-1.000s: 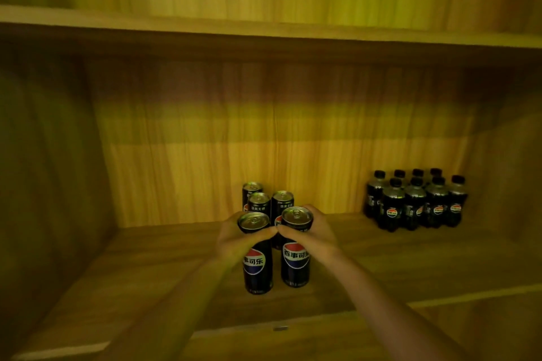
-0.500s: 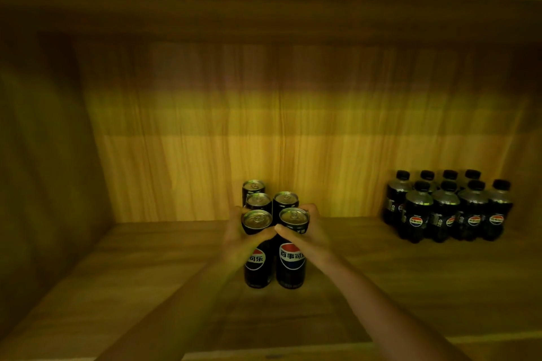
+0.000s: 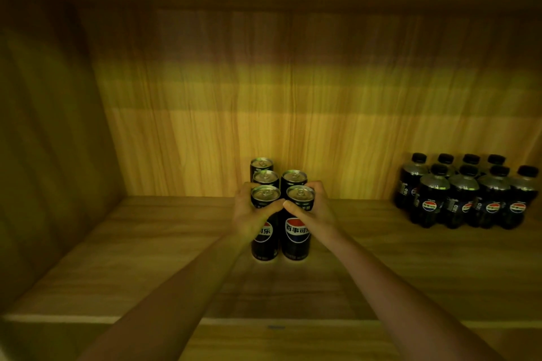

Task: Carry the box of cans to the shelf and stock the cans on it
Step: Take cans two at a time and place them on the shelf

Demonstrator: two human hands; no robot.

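Reaching into a dim wooden shelf, I have both hands on the front pair of black cola cans, which stand upright side by side near the middle of the shelf board. My left hand is curled around the left front can, thumb laid across its face; my right hand is wrapped around the right front can the same way, and the two thumbs almost meet between the cans. Three more cans stand directly behind, toward the back panel. Well apart, at the board's right end against the back, sits a cluster of dark bottles. No box shows in the head view.
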